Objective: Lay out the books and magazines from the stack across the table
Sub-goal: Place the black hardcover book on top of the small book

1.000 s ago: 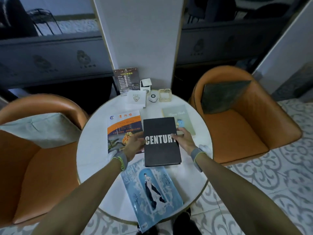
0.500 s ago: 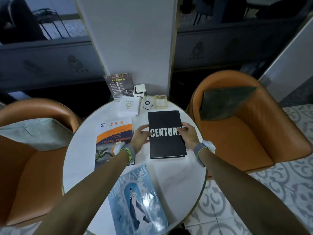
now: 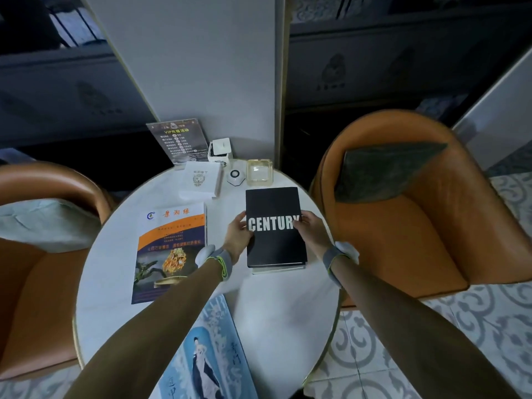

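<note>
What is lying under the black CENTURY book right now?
A pale edge pokes out beneath the black CENTURY book at its near edge, so another item lies under it. Its cover is fully hidden. Both the left hand and right hand grip the book's sides.

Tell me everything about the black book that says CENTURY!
The black book is a thick hardcover with a matte cover and big white letters spelling CENTURY. It lies closed and flat on the white round table, over something pale that peeks out underneath. The left hand and right hand grip its two long edges.
</note>
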`<move>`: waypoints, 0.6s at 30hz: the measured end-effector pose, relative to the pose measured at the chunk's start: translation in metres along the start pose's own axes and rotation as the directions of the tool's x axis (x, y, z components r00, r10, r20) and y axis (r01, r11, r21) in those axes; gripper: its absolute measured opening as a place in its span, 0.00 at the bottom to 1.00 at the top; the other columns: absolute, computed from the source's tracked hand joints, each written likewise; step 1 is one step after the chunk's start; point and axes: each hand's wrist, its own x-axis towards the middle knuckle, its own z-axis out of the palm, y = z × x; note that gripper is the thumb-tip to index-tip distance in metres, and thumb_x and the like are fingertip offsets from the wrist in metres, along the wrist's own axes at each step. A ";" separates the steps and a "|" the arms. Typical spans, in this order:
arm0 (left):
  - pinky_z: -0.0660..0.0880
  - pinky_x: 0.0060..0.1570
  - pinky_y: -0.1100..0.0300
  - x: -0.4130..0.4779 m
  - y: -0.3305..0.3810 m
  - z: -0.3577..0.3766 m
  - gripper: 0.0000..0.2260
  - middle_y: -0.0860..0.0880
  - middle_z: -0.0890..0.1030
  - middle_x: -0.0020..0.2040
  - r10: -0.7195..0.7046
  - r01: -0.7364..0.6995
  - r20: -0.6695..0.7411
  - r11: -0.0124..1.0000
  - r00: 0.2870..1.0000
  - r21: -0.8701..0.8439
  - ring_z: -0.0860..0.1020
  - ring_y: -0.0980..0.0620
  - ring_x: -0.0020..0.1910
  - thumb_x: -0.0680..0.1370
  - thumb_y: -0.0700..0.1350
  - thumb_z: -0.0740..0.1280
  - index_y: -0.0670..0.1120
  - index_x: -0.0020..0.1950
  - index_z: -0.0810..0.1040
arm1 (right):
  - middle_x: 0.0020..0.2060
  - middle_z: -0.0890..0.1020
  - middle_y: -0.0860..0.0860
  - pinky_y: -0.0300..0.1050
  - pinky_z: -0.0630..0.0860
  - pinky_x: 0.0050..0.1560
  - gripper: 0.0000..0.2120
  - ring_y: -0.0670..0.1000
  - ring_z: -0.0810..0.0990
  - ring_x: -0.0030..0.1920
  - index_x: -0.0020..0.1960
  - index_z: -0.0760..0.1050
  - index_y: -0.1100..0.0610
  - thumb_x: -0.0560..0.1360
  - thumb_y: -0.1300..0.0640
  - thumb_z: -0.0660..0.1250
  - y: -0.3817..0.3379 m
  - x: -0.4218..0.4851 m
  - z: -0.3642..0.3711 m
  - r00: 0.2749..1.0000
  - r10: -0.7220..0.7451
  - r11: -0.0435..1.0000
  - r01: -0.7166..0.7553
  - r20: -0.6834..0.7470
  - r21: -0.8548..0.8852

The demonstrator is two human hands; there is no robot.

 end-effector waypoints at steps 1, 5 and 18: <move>0.76 0.64 0.46 0.004 -0.001 0.002 0.30 0.34 0.78 0.67 -0.001 0.001 0.007 1.000 1.000 0.009 0.78 0.44 0.57 0.77 0.24 0.59 0.40 0.78 0.64 | 0.60 0.85 0.57 0.56 0.77 0.67 0.19 0.58 0.82 0.62 0.68 0.77 0.61 0.77 0.62 0.67 0.001 0.005 0.000 1.000 -0.001 1.000 0.001 0.005 -0.013; 0.75 0.68 0.44 0.011 -0.007 0.008 0.30 0.36 0.78 0.68 0.002 -0.002 0.010 0.998 1.000 0.059 0.79 0.39 0.63 0.77 0.26 0.60 0.42 0.79 0.64 | 0.61 0.84 0.56 0.54 0.76 0.67 0.20 0.58 0.81 0.62 0.68 0.77 0.60 0.77 0.61 0.68 0.007 0.015 0.001 1.000 0.003 0.998 -0.002 0.017 -0.061; 0.74 0.53 0.59 0.016 -0.017 0.009 0.30 0.42 0.76 0.65 -0.002 0.006 -0.027 0.989 1.000 0.151 0.76 0.48 0.58 0.77 0.28 0.60 0.44 0.78 0.62 | 0.63 0.83 0.55 0.55 0.76 0.68 0.20 0.56 0.81 0.64 0.70 0.75 0.59 0.78 0.63 0.67 0.014 0.016 0.004 0.999 0.032 0.996 -0.030 0.027 -0.081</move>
